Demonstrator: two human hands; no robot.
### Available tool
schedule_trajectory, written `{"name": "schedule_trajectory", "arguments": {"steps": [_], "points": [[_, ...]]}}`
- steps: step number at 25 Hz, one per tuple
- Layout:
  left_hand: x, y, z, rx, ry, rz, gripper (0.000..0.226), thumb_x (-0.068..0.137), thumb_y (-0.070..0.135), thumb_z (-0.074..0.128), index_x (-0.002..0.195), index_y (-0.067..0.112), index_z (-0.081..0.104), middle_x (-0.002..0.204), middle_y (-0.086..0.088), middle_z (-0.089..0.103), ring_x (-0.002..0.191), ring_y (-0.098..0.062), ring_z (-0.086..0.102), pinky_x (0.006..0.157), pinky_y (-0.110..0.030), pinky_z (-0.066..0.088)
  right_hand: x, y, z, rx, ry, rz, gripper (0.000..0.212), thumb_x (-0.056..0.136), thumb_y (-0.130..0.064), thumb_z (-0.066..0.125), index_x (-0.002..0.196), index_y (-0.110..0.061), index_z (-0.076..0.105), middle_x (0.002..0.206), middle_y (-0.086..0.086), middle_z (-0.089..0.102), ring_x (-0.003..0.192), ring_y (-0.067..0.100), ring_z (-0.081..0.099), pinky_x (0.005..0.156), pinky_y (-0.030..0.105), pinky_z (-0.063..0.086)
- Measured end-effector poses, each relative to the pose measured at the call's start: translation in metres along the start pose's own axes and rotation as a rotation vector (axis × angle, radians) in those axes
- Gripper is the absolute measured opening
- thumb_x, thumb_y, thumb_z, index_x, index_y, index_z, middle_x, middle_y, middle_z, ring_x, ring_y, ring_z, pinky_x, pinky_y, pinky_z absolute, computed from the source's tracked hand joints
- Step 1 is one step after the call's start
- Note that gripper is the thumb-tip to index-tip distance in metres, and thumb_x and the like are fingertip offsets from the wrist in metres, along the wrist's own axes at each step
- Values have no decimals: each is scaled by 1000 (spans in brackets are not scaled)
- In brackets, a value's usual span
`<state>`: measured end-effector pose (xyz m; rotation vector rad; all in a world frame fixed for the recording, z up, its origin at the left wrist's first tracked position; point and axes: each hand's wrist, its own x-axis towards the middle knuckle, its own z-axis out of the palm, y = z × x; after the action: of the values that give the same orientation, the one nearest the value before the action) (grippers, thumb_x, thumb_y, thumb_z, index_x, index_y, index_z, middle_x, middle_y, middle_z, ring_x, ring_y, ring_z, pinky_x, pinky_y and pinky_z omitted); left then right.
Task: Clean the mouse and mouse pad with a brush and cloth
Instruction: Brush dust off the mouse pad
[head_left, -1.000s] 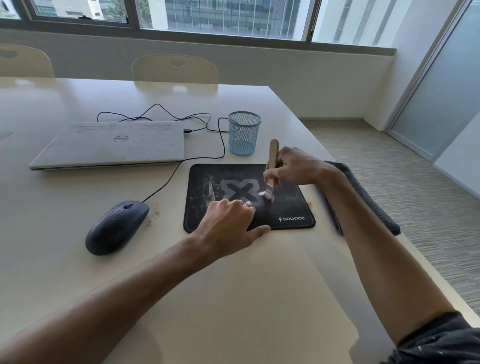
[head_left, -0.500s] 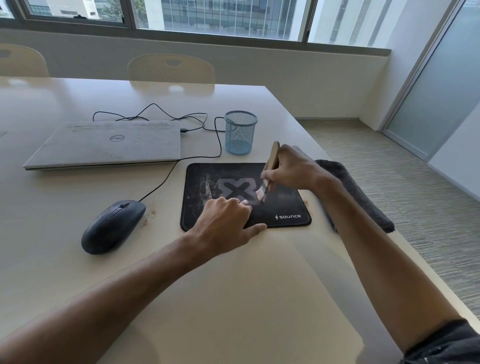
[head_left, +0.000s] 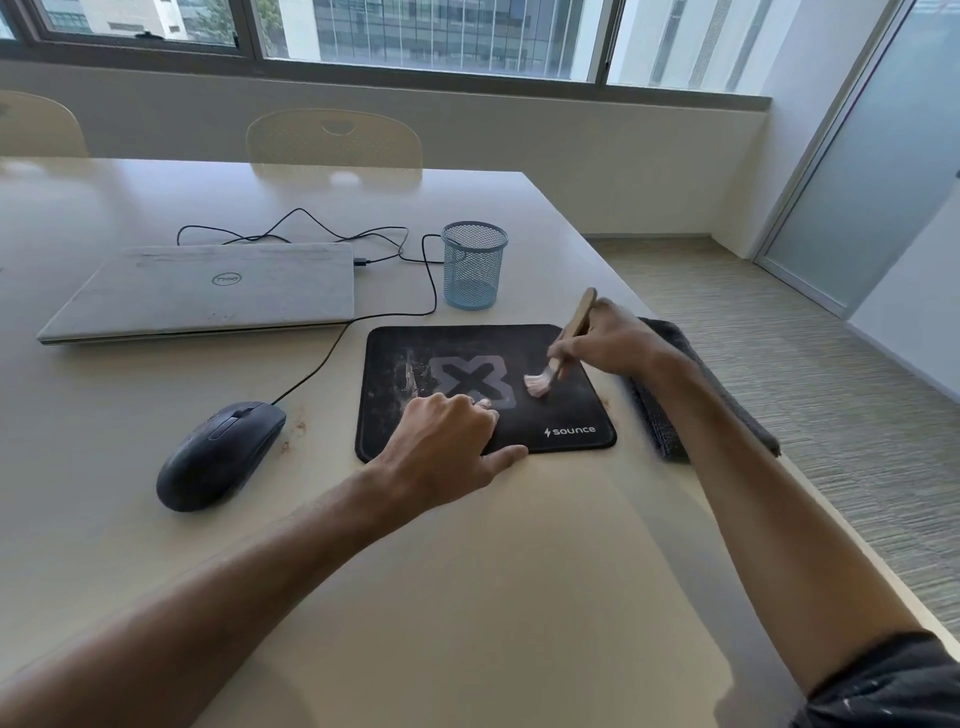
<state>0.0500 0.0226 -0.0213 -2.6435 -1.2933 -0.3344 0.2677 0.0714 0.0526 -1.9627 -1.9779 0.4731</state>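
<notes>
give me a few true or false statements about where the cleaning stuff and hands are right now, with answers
1. The right hand holds the brush with its bristles on the mouse pad. True.
2. The left hand holds the mouse. False: it rests on the pad's near edge; the mouse lies untouched to the left.
3. The cloth lies on the table right of the pad. True.
4. The laptop is open. False: its lid is closed.
5. The mesh cup lies tipped over. False: it stands upright.

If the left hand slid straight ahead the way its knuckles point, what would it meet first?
Probably the brush bristles, which the right hand holds on the mouse pad; the left hand presses its near edge. Depth is uncertain.
</notes>
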Motion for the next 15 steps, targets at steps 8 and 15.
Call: {"name": "schedule_trajectory", "arguments": {"steps": [8,15], "points": [[0,-2,2,0,16,19,77,87,76,21,106,18,69,107,3,72,87,-13,69,68,-27,53,-12,-28,8,-50,-104,-159,16,81,-26,74,78,-11,79,74,5,75,72,21,71,64,34,55],[-2,-1,1,-2,20,35,70,90,73,29,106,18,69,102,4,72,80,-10,68,64,-22,46,-10,-22,-5,77,-91,-263,11,84,-25,76,79,-17,81,76,5,76,66,12,65,63,28,51]]}}
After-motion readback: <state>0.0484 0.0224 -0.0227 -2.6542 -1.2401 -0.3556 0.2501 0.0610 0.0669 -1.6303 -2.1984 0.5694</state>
